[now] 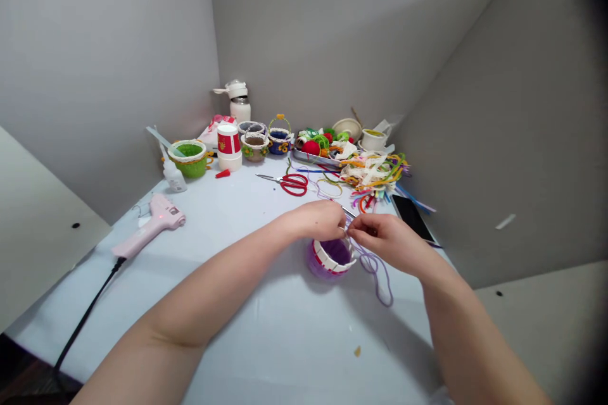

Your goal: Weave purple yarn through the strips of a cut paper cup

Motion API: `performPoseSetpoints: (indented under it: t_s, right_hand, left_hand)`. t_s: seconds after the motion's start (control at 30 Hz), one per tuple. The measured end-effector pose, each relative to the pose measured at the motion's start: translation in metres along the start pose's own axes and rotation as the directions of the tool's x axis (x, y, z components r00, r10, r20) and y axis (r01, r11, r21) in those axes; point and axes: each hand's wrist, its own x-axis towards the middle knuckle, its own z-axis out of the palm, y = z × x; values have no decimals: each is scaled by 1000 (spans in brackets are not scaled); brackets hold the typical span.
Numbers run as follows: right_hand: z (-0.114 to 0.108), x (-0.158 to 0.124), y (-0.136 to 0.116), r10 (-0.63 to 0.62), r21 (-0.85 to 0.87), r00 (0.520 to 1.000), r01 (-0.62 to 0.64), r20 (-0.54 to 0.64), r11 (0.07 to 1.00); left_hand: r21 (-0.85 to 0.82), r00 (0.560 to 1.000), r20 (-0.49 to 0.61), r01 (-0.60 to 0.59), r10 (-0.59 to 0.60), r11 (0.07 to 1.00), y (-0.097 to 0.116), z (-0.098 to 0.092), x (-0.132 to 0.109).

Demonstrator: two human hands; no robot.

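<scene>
Purple basket point(323, 270) on the bench point(266, 329), mouth up, directly beneath the two hands. Probably very light, with a yarn-wrapped wall likely to grip well under the skin and give a little when squeezed. Ringed at the mouth by white-and-red strips point(325, 260), apparently paper or thin card, so easily bent or creased. Best steadied low around the purple wall, with gentle pressure, away from the strips. Soft, limp lilac yarn point(369, 259) in loose loops just to the right, prone to tangling; best pinched close to the rim.

Left hand point(325, 220) reaching across from the left, wrist bent over, fingers curled and seemingly gripping the far rim, fingertips partly hidden. Right hand point(380, 231) coming in from the right, palm downward, thumb and forefinger apparently pinching the lilac yarn, nearly meeting the left fingertips.
</scene>
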Motion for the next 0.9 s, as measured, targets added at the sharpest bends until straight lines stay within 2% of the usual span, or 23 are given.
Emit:
performPoseSetpoints:
  t_s: [0.13, 0.3, 0.5, 0.73, 0.9]
  right_hand:
    - [1, 2, -13, -52, -180, 998, 46, -32, 983]
    - [5, 1, -26, -36, -371, 997, 10, -63, 929]
    - [5, -2, -29, -54, -425, 997, 24, -59, 905]
    - [7, -1, -37, 50, -573, 994, -96, -96, 814]
    - [15, -1, -37, 5, -653, 994, -75, -109, 753]
  left_hand:
    - [-4, 1000, -3, 3, -3, 1000, -2, 2, 2]
    - [-25, 1000, 12, 22, -22, 999, -7, 4, 5]
    - [-211, 997, 35, -61, 70, 975, -10, 5, 5]
    - [-209, 997, 70, 47, -33, 977, -8, 6, 5]
    - [-221, 996, 83, 58, -41, 974, -13, 7, 8]
